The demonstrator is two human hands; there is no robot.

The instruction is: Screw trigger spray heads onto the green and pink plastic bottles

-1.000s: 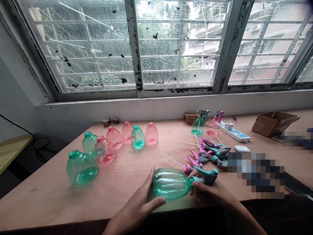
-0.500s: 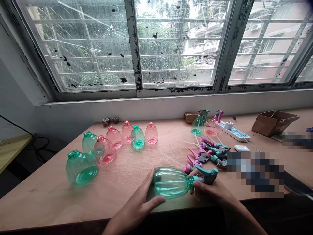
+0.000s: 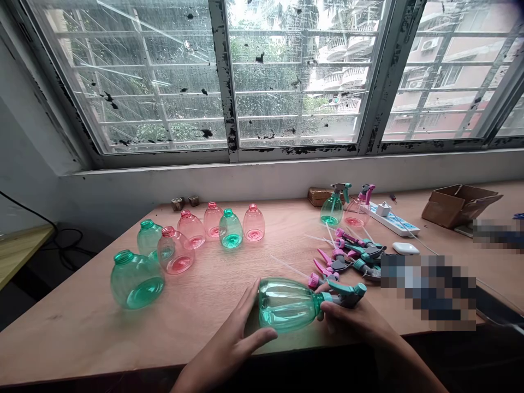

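Note:
A green plastic bottle lies on its side at the table's near edge, neck pointing right. My left hand cups its base, thumb and fingers pressed against it. My right hand grips the teal spray head sitting on the bottle's neck. Just behind the spray head lies a heap of loose pink and teal spray heads with thin white tubes.
Several empty green and pink bottles stand at the left of the wooden table. Two bottles with spray heads fitted stand at the back by a power strip. A cardboard box sits far right.
The green bottle has turned slightly between my hands; both hands stay in place.

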